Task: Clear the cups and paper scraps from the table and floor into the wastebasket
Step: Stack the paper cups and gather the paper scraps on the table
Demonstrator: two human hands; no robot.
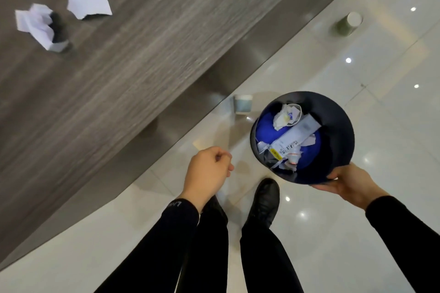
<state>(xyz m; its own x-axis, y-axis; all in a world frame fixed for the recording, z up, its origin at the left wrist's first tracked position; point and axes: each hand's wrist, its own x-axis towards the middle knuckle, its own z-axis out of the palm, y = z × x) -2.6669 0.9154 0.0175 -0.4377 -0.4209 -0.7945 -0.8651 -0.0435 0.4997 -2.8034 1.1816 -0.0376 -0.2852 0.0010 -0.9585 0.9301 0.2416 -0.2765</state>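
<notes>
Right hand (350, 185) gripping near rim of wastebasket (338, 121), fingers underneath. Left hand (208, 170) curled loosely, empty, beside table (142, 59).

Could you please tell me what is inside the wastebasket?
The dark round wastebasket holds crumpled white paper, a long printed carton and scraps over a blue liner; anything beneath is covered.

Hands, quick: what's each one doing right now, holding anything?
Left hand: loosely curled shut, nothing visible in it.
Right hand: gripping the near rim of the wastebasket, carrying it above the floor.
</notes>
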